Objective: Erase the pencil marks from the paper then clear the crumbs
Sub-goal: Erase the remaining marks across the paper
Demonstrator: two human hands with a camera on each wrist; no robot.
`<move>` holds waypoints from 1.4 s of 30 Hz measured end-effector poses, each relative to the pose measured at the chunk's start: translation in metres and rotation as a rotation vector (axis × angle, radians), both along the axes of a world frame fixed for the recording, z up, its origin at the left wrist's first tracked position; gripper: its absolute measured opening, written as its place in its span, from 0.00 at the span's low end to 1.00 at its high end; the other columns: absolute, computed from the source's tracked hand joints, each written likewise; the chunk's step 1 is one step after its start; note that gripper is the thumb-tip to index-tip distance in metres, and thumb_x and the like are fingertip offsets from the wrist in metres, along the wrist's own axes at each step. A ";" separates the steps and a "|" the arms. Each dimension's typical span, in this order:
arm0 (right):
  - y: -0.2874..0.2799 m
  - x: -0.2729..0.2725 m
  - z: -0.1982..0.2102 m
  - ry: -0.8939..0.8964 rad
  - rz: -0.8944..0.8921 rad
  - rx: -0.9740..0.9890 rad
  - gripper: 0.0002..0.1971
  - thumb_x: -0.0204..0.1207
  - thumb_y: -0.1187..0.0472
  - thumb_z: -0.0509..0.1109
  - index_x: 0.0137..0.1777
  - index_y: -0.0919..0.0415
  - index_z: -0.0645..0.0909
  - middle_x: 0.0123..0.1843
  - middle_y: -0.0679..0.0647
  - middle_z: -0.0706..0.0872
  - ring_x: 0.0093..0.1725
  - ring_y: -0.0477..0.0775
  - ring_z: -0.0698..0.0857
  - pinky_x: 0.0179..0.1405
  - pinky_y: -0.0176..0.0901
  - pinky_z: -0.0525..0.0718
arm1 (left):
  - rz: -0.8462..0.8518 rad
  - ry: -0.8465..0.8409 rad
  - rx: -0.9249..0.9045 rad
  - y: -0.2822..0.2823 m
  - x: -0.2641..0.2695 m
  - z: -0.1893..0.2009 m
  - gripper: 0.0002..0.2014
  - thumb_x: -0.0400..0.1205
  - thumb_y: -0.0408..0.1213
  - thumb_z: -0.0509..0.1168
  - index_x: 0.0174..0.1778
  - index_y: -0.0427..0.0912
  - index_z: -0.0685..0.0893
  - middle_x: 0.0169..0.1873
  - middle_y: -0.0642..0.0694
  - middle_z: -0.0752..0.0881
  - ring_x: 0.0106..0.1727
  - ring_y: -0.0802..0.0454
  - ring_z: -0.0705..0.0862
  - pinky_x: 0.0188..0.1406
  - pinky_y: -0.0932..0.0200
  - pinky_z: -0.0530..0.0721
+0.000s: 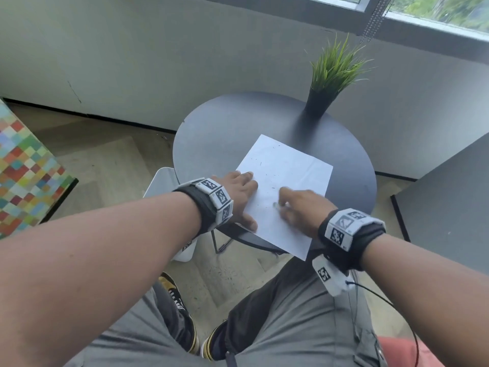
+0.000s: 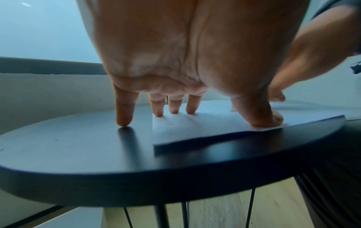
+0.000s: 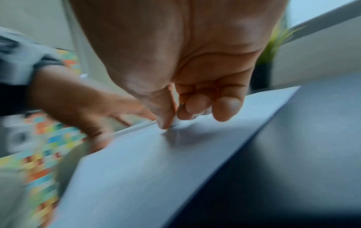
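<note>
Rnd table (image 1: 211, 133): plant (image 1: 334, 72) behind paper (image 1: 288, 165).

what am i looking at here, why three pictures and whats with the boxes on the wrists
No machine: a person works with two bare hands. The patterned wristbands belong to the recording rig. Picture one is from a head camera; the other two look along each hand from the wrists. On the round dark table lies a sheet of paper with dark specks; a potted plant stands behind. The left hand presses the paper flat; the right hand pinches a small white eraser against it.
</note>
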State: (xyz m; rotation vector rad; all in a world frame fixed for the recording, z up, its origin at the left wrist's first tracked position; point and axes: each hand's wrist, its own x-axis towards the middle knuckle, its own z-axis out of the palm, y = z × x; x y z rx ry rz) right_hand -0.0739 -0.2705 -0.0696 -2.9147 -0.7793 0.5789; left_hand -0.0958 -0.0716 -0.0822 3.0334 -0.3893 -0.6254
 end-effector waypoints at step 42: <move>-0.033 0.074 0.011 0.110 -0.254 0.301 0.09 0.77 0.50 0.72 0.48 0.54 0.77 0.41 0.50 0.85 0.37 0.55 0.88 0.39 0.51 0.87 | -0.016 0.022 0.052 -0.027 0.042 0.032 0.38 0.76 0.70 0.64 0.78 0.54 0.70 0.77 0.47 0.69 0.76 0.41 0.71 0.65 0.43 0.74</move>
